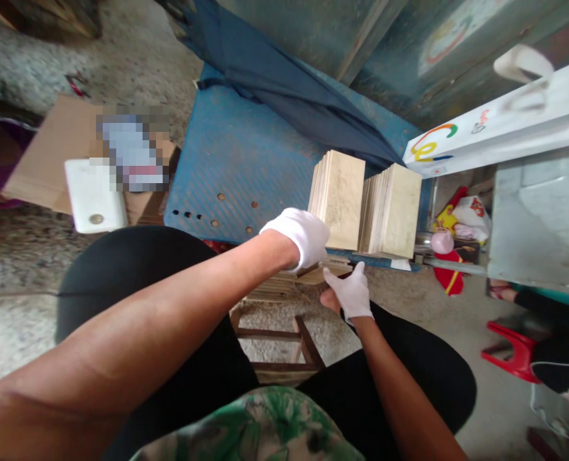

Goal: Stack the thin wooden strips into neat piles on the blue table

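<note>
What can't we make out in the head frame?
Left hand, head view: fingertips hidden by its own back, so grip unclear.
Lower board stack, head view: partly covered by the left forearm.
Pale object, head view: masked by pixelation.
Person at right, head view: cut off by the right edge.

Cardboard [44, 150] carries a flat white case [92, 195] and a blurred phone [133, 150]; to the right are a white paper bag [500, 125] and a red plastic stool [517, 352].
</note>
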Demonstrator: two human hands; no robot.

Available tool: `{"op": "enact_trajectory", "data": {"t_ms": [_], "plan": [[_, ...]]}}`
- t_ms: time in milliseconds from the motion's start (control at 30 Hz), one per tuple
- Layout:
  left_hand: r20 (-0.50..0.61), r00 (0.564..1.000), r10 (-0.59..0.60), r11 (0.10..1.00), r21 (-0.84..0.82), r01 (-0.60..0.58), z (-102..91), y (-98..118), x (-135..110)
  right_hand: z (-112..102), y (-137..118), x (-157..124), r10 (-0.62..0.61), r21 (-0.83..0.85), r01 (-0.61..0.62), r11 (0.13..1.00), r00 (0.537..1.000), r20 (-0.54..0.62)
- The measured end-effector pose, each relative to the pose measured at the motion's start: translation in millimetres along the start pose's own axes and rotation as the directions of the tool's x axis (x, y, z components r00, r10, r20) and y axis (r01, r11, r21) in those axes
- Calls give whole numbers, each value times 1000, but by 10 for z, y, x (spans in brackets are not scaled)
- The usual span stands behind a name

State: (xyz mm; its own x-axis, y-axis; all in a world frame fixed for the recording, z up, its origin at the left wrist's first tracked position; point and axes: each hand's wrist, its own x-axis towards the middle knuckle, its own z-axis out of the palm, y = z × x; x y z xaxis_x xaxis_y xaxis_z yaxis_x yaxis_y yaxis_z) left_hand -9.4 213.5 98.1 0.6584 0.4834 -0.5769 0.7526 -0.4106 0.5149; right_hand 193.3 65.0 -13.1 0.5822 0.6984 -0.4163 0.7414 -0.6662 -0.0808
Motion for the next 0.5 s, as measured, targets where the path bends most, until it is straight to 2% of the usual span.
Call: {"op": "enact_trajectory", "data": {"t_ms": [133,333,500], "plan": [[6,1000,11,1000,7,-11,45,19,49,269,-82,19,-15,-42,14,999,999,-44],[51,998,-27,1000,6,27,66,42,62,492,-111,123,31,-37,-33,999,998,-62],[53,999,-9,1000,-7,9,98,32,94,661,-58,153,16,-6,-18,1000,981,-191]]}}
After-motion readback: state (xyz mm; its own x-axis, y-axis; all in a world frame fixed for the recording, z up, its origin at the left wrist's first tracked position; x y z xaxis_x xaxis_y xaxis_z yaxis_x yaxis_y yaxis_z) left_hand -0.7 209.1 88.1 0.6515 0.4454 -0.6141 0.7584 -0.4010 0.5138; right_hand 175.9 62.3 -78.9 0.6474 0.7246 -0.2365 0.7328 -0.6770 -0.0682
